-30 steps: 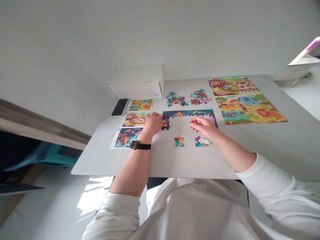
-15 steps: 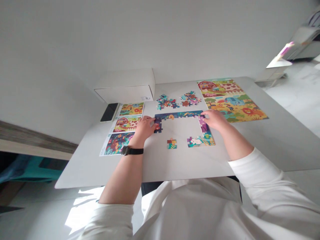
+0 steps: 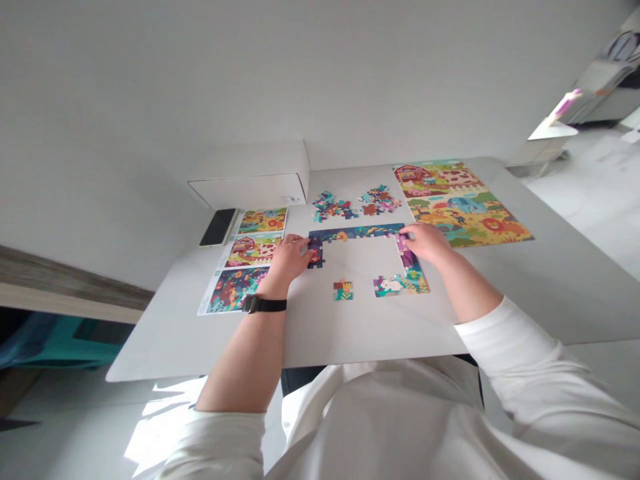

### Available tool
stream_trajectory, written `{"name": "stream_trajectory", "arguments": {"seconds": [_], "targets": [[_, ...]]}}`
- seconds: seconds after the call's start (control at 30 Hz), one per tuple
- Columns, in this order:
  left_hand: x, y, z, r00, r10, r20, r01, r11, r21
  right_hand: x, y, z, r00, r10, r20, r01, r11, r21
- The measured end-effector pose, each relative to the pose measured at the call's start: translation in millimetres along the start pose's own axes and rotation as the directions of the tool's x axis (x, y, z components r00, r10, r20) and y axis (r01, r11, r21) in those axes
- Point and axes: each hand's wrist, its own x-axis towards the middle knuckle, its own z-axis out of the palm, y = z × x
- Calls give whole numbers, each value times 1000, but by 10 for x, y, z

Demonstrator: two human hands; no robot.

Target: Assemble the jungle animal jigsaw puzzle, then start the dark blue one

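Note:
A partly joined jigsaw puzzle (image 3: 367, 231) lies flat on the table, with a dark blue top strip, a short left side and a purple right side. My left hand (image 3: 290, 257) grips its upper left edge, fingers bent against the dark pieces. At the top right corner, my right hand (image 3: 425, 240) has its thumb and fingers pressed on the border. The lower right section shows a white rabbit (image 3: 391, 285). Apart from it, a loose puzzle piece (image 3: 343, 289) with a yellow plant lies at the lower left.
Two heaps of loose pieces, a left heap (image 3: 333, 207) and a right heap (image 3: 380, 199), lie behind the puzzle. Picture sheets (image 3: 240, 290) and a phone (image 3: 219, 227) are at left. A white box (image 3: 250, 191) stands behind them. Finished farm and safari puzzles (image 3: 465, 203) lie at right.
Both hands stay at the puzzle's two upper corners with hardly any movement. The whole view has shifted very slightly.

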Motion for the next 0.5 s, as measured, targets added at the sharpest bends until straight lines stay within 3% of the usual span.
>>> {"name": "stream_trajectory", "arguments": {"seconds": [0.1, 0.3, 0.5], "targets": [[-11, 26, -22, 1000, 7, -19, -8, 1000, -28, 0, 0, -2, 1000, 2, -17, -1, 999, 39], [-47, 153, -140, 981, -35, -193, 2, 986, -170, -9, -33, -75, 998, 37, -54, -29, 990, 137], [-69, 290, -203, 962, -79, -262, 7, 964, -264, -17, -95, -121, 993, 73, -91, -53, 977, 204]]}}
